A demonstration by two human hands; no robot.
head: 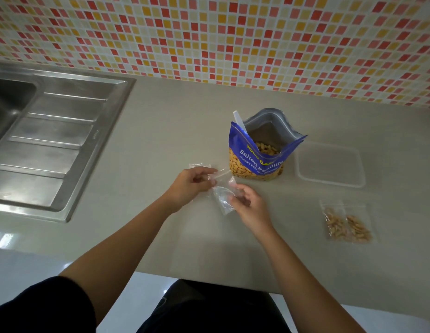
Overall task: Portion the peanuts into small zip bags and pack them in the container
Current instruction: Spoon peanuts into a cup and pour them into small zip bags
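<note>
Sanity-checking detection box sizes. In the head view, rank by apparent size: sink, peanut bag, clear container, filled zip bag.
1. sink, largest by far, though cropped at the left edge.
2-3. peanut bag and clear container look about equal; not ranked.
4. filled zip bag, smallest.

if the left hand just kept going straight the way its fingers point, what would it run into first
Probably the blue peanut bag. The left hand points up and to the right across the counter, with only the clear bag it holds in between. Depth is hard to judge.
</note>
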